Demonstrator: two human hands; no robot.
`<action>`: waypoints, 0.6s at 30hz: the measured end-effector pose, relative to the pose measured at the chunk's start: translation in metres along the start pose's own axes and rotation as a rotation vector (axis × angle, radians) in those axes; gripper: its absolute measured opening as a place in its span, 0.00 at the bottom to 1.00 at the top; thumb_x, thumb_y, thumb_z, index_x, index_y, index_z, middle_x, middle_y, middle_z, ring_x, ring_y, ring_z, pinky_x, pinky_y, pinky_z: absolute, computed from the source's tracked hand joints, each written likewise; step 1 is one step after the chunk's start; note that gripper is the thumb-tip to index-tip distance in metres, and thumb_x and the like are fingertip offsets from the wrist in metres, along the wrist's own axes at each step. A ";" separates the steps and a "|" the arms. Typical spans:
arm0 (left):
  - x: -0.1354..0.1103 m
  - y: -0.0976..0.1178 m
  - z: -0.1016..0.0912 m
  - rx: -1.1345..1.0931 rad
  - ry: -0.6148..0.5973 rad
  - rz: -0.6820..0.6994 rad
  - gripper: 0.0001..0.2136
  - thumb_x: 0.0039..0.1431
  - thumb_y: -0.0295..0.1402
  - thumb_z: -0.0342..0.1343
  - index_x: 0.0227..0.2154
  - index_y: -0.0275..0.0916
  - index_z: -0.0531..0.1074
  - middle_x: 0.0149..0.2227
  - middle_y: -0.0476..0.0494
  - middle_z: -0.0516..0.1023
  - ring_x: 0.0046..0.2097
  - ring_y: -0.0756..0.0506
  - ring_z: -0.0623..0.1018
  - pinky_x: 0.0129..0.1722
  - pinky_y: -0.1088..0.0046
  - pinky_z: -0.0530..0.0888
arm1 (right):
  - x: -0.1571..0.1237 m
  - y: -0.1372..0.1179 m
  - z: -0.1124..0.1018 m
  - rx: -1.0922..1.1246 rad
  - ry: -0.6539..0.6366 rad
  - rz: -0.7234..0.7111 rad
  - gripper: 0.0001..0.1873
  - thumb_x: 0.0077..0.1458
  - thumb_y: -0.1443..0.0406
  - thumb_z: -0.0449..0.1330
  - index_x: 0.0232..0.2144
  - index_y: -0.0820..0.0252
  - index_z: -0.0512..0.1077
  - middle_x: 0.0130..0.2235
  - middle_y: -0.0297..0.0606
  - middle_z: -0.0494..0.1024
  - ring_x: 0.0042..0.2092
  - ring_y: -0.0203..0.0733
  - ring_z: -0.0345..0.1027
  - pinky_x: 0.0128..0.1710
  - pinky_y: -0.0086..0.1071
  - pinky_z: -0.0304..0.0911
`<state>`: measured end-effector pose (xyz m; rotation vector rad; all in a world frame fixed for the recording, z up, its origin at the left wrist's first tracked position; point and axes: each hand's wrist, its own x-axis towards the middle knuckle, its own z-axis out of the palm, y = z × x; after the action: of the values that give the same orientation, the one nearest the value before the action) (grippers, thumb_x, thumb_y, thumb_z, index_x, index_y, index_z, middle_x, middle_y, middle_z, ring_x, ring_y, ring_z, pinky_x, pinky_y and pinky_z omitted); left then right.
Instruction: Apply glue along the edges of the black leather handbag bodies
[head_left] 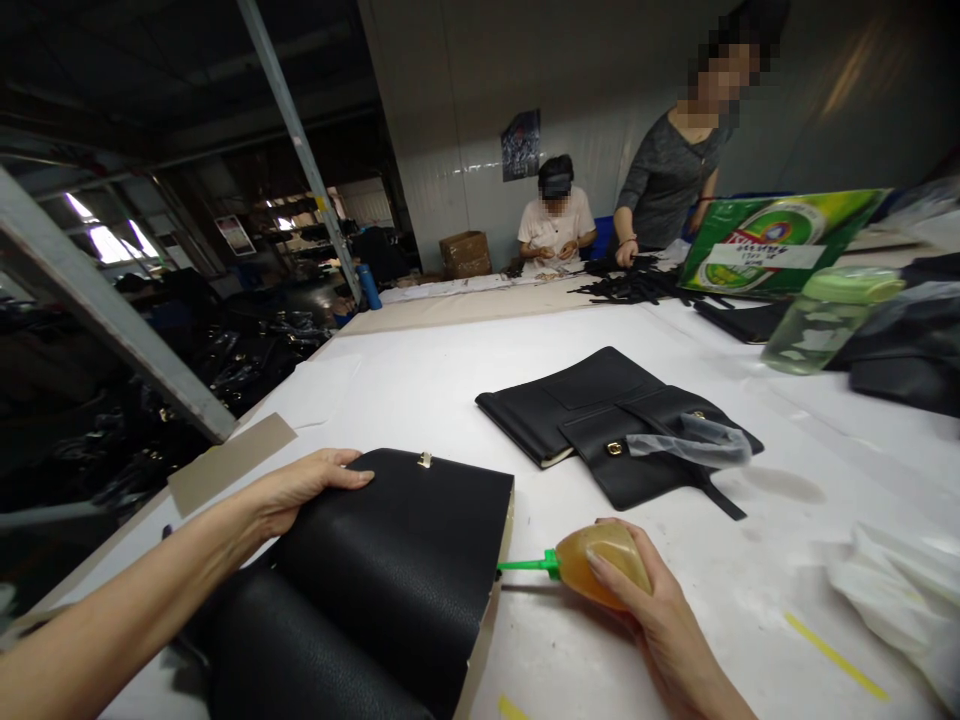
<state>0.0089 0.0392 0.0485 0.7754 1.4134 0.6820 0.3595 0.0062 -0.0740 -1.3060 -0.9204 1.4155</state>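
Observation:
My left hand (319,490) grips the upper left edge of a black leather bag panel (397,550), thumb on top and the other fingers hidden beneath. A small gold clasp (425,460) sits near the panel's far edge. In my right hand (652,590) is a glue bottle (600,565) of amber liquid, lying sideways. Its thin green nozzle (525,566) points left, and the tip is at the panel's right edge. Farther back lie black leather bag pieces (592,400) with gold fittings and a strip of clear film (690,447).
A green-lidded water bottle (829,320) and a green printed carton (780,245) stand at the right. White crumpled plastic (900,590) lies nearer. Two people work across the white table (405,380), near black strips (637,280). Brown cardboard (232,460) lies at the left.

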 end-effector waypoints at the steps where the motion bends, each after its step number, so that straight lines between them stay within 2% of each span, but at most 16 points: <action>1: 0.000 0.000 0.000 0.001 0.005 -0.003 0.12 0.42 0.31 0.67 0.32 0.34 0.75 0.33 0.39 0.81 0.34 0.42 0.80 0.37 0.69 0.75 | -0.001 0.000 0.000 -0.018 0.004 -0.007 0.30 0.43 0.47 0.63 0.45 0.51 0.62 0.39 0.35 0.75 0.40 0.51 0.72 0.40 0.39 0.69; 7: 0.000 -0.001 -0.006 0.003 0.018 -0.002 0.12 0.43 0.31 0.67 0.32 0.35 0.75 0.32 0.40 0.81 0.35 0.41 0.80 0.39 0.68 0.75 | -0.003 0.000 -0.001 -0.172 -0.007 -0.086 0.30 0.41 0.47 0.63 0.44 0.51 0.63 0.39 0.35 0.75 0.38 0.50 0.72 0.37 0.36 0.67; 11: -0.001 -0.001 -0.006 0.010 0.024 -0.009 0.12 0.44 0.31 0.66 0.32 0.35 0.74 0.33 0.39 0.81 0.35 0.42 0.80 0.39 0.68 0.75 | -0.002 -0.003 -0.002 -0.190 -0.013 -0.105 0.30 0.43 0.46 0.62 0.46 0.51 0.61 0.40 0.35 0.73 0.39 0.50 0.71 0.40 0.37 0.66; 16: 0.000 -0.001 -0.007 0.007 0.041 -0.004 0.13 0.44 0.30 0.66 0.34 0.35 0.74 0.34 0.39 0.81 0.35 0.42 0.80 0.37 0.68 0.76 | -0.001 -0.002 0.001 -0.215 0.059 -0.162 0.31 0.44 0.46 0.62 0.46 0.52 0.61 0.41 0.37 0.73 0.40 0.51 0.70 0.39 0.38 0.66; 18: 0.002 -0.002 -0.009 0.007 0.034 -0.003 0.13 0.44 0.31 0.66 0.34 0.35 0.74 0.33 0.39 0.80 0.34 0.42 0.80 0.37 0.68 0.76 | -0.002 0.001 0.001 -0.221 0.035 -0.159 0.31 0.44 0.46 0.62 0.46 0.51 0.61 0.41 0.36 0.73 0.39 0.50 0.70 0.39 0.37 0.66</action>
<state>0.0001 0.0401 0.0458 0.7701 1.4487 0.6907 0.3581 0.0038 -0.0740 -1.3817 -1.1563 1.1903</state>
